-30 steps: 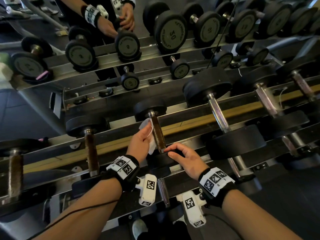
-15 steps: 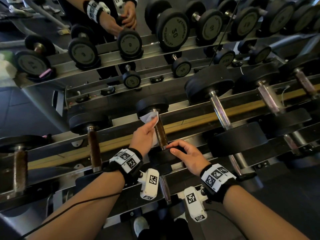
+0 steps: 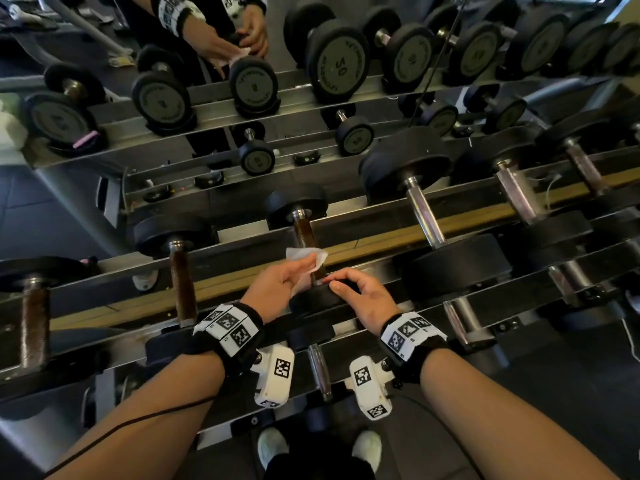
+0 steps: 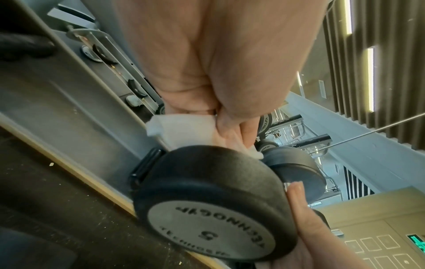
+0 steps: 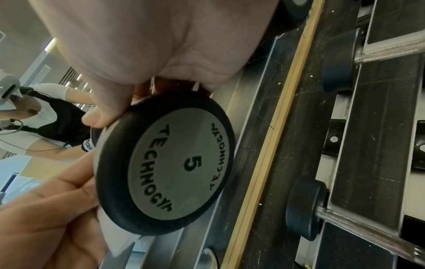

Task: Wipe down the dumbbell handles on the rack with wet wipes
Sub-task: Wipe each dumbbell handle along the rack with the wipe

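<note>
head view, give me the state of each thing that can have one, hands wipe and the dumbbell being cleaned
left hand: grips the wet wipe against the handle
right hand: fingers curled over the near head, steadying it
wet wipe: crumpled, pressed on the handle's near part
5 dumbbell: lying in the rack
handle: brown, far part bare
rack: loaded with dumbbells

5 kg dumbbell (image 3: 304,244): black round heads, grey "5" end plate, dark brownish handle; lies across rack rails (image 3: 398,237), near head tipped up. White wet wipe (image 3: 306,259): crumpled, wrapped at handle's lower part, nr near head.
</note>
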`<act>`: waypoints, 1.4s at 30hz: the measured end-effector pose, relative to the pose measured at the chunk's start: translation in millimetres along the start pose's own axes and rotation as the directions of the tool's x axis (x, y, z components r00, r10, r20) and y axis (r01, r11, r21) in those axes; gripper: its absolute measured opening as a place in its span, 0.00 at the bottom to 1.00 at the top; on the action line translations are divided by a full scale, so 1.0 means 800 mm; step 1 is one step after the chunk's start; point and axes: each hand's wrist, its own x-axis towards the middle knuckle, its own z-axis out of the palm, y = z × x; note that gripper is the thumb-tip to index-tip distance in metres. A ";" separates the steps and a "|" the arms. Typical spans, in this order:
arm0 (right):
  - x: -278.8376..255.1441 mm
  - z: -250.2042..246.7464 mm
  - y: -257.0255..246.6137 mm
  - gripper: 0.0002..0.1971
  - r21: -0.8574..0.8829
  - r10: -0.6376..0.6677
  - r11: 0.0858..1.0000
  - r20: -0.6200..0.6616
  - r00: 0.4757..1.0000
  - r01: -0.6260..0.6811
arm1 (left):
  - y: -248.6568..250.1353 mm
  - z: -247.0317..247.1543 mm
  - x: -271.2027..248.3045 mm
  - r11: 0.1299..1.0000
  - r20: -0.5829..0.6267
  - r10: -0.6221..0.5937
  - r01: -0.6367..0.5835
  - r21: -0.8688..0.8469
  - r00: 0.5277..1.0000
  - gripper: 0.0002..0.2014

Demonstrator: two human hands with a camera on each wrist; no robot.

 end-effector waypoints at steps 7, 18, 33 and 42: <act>-0.002 0.003 -0.004 0.06 -0.055 0.029 0.998 -0.038 0.999 -0.031 | 0.011 0.030 -0.031 0.998 -0.166 -0.052 0.056 0.020 0.985 0.26; -0.059 -0.010 -0.013 0.36 -0.313 0.066 0.950 0.152 0.986 -0.015 | 0.035 0.059 -0.097 0.989 -0.492 -0.139 0.143 -0.030 0.859 0.22; -0.123 -0.006 0.077 0.43 -0.544 0.011 0.822 0.308 0.951 0.166 | -0.031 0.141 -0.185 0.839 -0.399 -0.427 0.192 -0.509 0.811 0.13; -0.118 -0.005 0.271 0.26 -0.580 0.248 0.813 0.269 0.931 -0.049 | -0.198 0.199 -0.191 0.927 -0.489 -0.374 0.318 -0.198 0.788 0.14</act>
